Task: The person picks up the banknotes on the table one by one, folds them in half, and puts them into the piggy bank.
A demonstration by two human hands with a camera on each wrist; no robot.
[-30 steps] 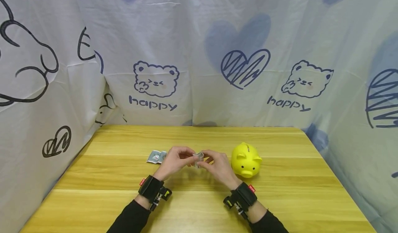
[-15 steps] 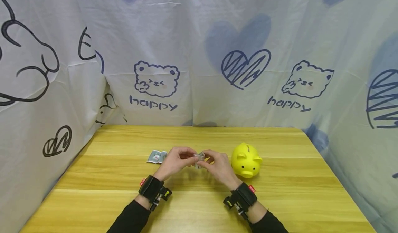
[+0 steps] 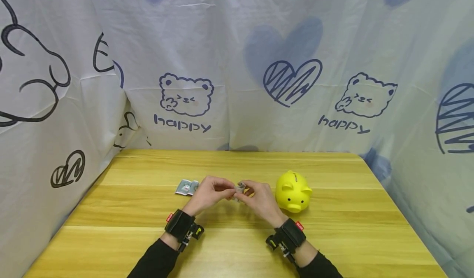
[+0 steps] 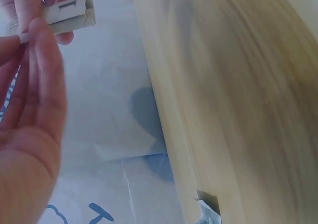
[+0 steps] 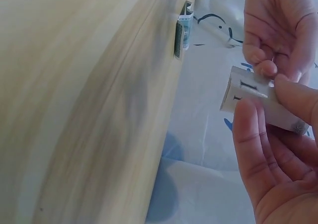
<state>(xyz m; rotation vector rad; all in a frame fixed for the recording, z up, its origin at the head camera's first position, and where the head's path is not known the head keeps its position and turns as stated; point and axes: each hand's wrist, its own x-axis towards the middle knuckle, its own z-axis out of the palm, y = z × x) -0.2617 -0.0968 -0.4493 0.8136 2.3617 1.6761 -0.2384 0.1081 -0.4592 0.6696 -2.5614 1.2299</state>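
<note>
Between the two hands a greyish banknote (image 3: 240,188) is folded into a small narrow packet, held above the table. My left hand (image 3: 208,194) pinches its left end between thumb and fingertips. My right hand (image 3: 262,200) grips the other end with thumb and fingers. In the right wrist view the folded banknote (image 5: 248,92) shows a printed figure on its pale face. The left wrist view shows its layered open end (image 4: 87,13). Right of the hands stands a yellow piggy bank (image 3: 292,193), slot on top, snout toward me.
A second, blue-green banknote (image 3: 185,187) with creases lies on the table just left of the left hand, partly hidden by it. The wooden table (image 3: 237,249) ends at a white printed cloth (image 3: 237,105) behind and at both sides.
The left fingers have shifted slightly right along the banknote, and its top edge looks more curled over. The right hand has hardly moved; the piggy bank and second banknote stay put.
</note>
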